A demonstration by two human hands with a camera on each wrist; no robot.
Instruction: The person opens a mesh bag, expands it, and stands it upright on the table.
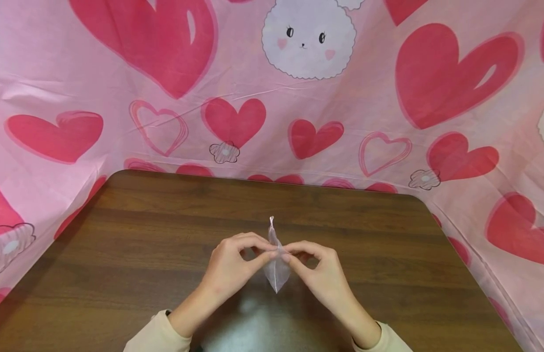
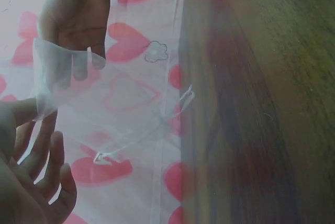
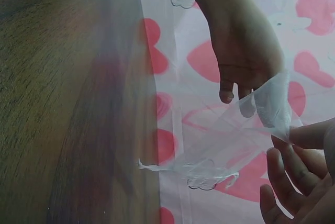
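Between both hands a small sheer white drawstring pouch is held up over the table. My left hand pinches one side of its opening between thumb and index finger. From the other side my right hand pinches the facing edge in the same way, and the fingertips of the two hands nearly meet in the head view. Thin white cord ends hang from the pouch in the left wrist view. Through the see-through fabric the patterned cloth shows in the right wrist view, and no contents show inside.
The brown wood-grain table spreads around the hands, with rounded far corners. A pink cloth printed with hearts and a fluffy white face hangs behind it and along both sides.
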